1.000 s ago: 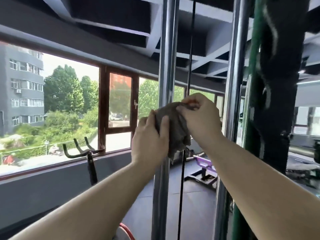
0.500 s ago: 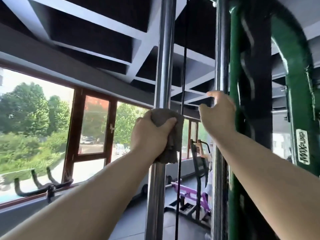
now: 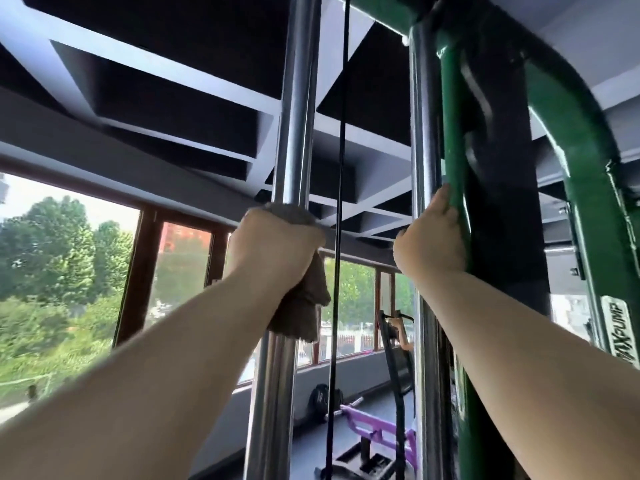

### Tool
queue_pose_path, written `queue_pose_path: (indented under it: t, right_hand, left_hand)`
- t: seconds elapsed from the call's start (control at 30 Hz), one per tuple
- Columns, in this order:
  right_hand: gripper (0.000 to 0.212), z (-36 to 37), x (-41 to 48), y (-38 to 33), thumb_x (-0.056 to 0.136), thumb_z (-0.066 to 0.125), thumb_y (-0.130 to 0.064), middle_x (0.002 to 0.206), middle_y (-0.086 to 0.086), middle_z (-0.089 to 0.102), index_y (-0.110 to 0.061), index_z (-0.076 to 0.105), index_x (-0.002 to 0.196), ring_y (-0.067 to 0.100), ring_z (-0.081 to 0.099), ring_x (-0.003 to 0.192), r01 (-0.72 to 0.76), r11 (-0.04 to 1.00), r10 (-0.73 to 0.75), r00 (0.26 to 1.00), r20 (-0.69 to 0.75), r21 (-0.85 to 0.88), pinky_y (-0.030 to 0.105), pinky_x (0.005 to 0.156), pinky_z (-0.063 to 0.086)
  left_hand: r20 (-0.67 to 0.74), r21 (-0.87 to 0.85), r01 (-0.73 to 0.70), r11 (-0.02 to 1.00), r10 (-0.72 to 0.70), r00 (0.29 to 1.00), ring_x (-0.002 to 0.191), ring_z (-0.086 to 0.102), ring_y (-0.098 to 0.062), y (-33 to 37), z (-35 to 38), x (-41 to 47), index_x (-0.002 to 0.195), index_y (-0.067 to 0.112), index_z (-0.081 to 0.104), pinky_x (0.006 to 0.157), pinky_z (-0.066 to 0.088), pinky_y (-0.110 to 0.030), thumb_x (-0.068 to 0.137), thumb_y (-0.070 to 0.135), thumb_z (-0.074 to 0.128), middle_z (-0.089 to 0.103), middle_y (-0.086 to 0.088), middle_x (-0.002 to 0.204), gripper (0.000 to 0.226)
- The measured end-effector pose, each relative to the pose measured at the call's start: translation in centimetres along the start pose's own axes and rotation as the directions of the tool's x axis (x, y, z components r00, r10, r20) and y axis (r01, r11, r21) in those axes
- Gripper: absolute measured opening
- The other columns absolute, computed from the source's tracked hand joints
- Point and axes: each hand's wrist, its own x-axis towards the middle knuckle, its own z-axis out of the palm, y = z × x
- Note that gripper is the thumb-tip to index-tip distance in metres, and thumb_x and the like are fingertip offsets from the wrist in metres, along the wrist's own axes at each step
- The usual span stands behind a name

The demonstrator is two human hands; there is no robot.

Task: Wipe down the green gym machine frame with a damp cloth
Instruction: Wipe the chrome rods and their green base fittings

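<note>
The green machine frame point(image 3: 585, 140) rises at the right and curves over the top. Two chrome guide rods run vertically, the left rod point(image 3: 294, 116) and the right rod point(image 3: 424, 133), with a thin black cable point(image 3: 341, 150) between them. My left hand point(image 3: 273, 247) grips a grey-brown cloth point(image 3: 301, 306) wrapped around the left rod; the cloth's tail hangs below my fist. My right hand point(image 3: 431, 244) grips the green upright point(image 3: 452, 133) beside the right rod, fingers curled behind it.
A purple machine point(image 3: 374, 434) and weight plates point(image 3: 322, 398) stand on the floor below. Wood-framed windows point(image 3: 138, 271) line the left wall. A black post point(image 3: 502, 168) sits inside the green frame. The beamed ceiling is close overhead.
My view tilted upward. My left hand slid the cloth up the left rod. My right hand, open and reaching half a second ago, now grips the green upright.
</note>
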Motion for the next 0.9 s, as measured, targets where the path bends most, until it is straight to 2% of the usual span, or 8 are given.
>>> queue_pose_path:
  t: [0.13,0.33,0.43,0.53,0.6,0.7,0.8,0.9]
  right_hand:
    - [0.087,0.0,1.8,-1.1,0.093,0.06,-0.016,0.153,0.017,0.031,-0.004,0.001,0.155,0.034,0.043,0.133,0.041,0.997,-0.045,0.998,-0.049,-0.069,0.042,0.099,0.045]
    - [0.088,-1.0,6.3,-4.1,0.092,0.057,-0.012,0.152,0.016,0.026,-0.007,-0.004,0.156,0.033,0.041,0.131,0.11,0.989,-0.117,0.991,-0.07,-0.101,0.041,0.095,0.046]
    - [0.09,-1.4,8.6,-5.4,0.092,0.058,-0.013,0.15,0.015,0.027,-0.007,-0.006,0.156,0.033,0.044,0.129,0.114,0.987,-0.122,0.99,-0.068,-0.111,0.041,0.093,0.047]
    - [0.092,-1.2,10.0,-5.4,0.09,0.057,-0.009,0.151,0.014,0.028,-0.004,-0.008,0.155,0.032,0.047,0.127,0.127,0.979,-0.14,0.987,-0.077,-0.162,0.039,0.09,0.048]
    - [0.089,-0.3,10.4,-4.8,0.089,0.054,-0.005,0.147,0.013,0.032,-0.005,-0.007,0.155,0.031,0.053,0.121,0.14,0.966,-0.173,0.975,-0.139,-0.217,0.039,0.083,0.05]
    - [0.083,0.3,10.3,-4.5,0.091,0.048,-0.004,0.144,0.013,0.035,-0.005,-0.004,0.155,0.031,0.057,0.114,0.161,0.956,-0.212,0.956,-0.2,-0.246,0.039,0.076,0.051]
    - [0.084,0.2,10.1,-4.2,0.09,0.048,-0.003,0.145,0.012,0.034,-0.007,-0.005,0.155,0.031,0.056,0.115,0.156,0.962,-0.201,0.96,-0.194,-0.226,0.04,0.077,0.051]
    - [0.086,-0.3,9.4,-4.2,0.091,0.049,-0.005,0.151,0.009,0.029,-0.01,-0.008,0.156,0.03,0.053,0.12,0.155,0.97,-0.186,0.969,-0.165,-0.185,0.042,0.083,0.05]
  left_hand:
    - [0.121,-0.011,0.091,0.996,-0.089,0.989,0.069,0.069,-0.028,0.2,-0.7,-0.2,0.078,0.01,0.067,0.067,0.061,-0.04,0.065,0.025,0.079,0.071,-0.01,0.077,0.023]
    - [-0.049,-0.057,-0.066,0.996,0.063,0.997,0.074,0.069,-0.028,8.2,-0.2,7.1,0.089,0.012,0.066,0.073,0.061,-0.042,0.071,0.019,0.07,0.069,-0.008,0.083,0.02]
    - [-0.05,0.005,-0.136,0.991,0.136,0.989,0.076,0.071,-0.032,12.3,-0.2,10.9,0.092,0.007,0.069,0.076,0.06,-0.044,0.066,0.017,0.066,0.072,-0.011,0.084,0.028]
    - [0.038,0.126,-0.226,0.966,0.223,0.974,0.066,0.062,-0.022,15.1,-0.4,14.4,0.085,0.01,0.065,0.059,0.051,-0.028,0.075,0.018,0.065,0.064,-0.006,0.078,0.013]
    - [0.093,0.127,-0.273,0.954,0.263,0.96,0.065,0.059,-0.021,16.4,-0.4,15.8,0.084,0.012,0.065,0.055,0.046,-0.03,0.08,0.019,0.063,0.063,-0.005,0.078,0.009]
    - [0.045,-0.001,-0.294,0.956,0.294,0.955,0.066,0.07,-0.032,16.4,-0.8,16.0,0.088,0.0,0.067,0.072,0.058,-0.043,0.075,0.013,0.06,0.074,-0.016,0.082,0.02]
    - [0.104,-0.162,-0.235,0.958,0.254,0.962,0.05,0.063,-0.031,14.8,-0.7,14.6,0.092,0.001,0.067,0.063,0.057,-0.049,0.072,0.012,0.061,0.073,-0.017,0.073,0.024]
    - [0.167,-0.301,-0.16,0.94,0.217,0.962,0.045,0.062,-0.026,11.4,-1.0,12.6,0.099,0.006,0.062,0.05,0.056,-0.04,0.075,0.01,0.069,0.068,-0.015,0.074,0.025]
